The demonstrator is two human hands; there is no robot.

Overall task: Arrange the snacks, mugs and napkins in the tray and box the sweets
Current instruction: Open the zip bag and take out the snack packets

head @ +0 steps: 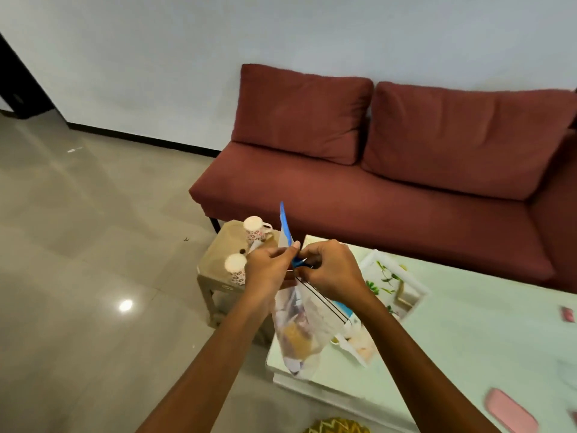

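Both forearms reach in from the bottom edge and meet above the near-left corner of the pale surface [468, 339]. Just beside them at that edge sits a yellow zigzag-patterned object [337, 426], mostly cut off.

Left grip [268, 270] and right grip [331, 270] are each clenched on the top of a clear plastic bag [299, 323], with fingers and thumbs pinching its blue strip. One end of the strip sticks up above the left thumb. The bag hangs below the two grips, over the corner of the surface, and holds yellowish-brown snacks and some pale packets. Two dark lines run slantwise across it.

Behind the bag, a pale packet [359, 345] lies on the surface; what it contains is unclear. Farther back, near the right grip, a white tray [420, 287] with a leaf print and a wooden handle sits on the surface.

To the left, a small beige stool [215, 254] carries two flower-patterned mugs, one at the far side [254, 231] and one nearer [235, 270], partly hidden by the left grip. Two pink items lie on the right of the surface, one near [512, 410] and one farther off [568, 314]. A dark red sofa [374, 189] stands against the wall.
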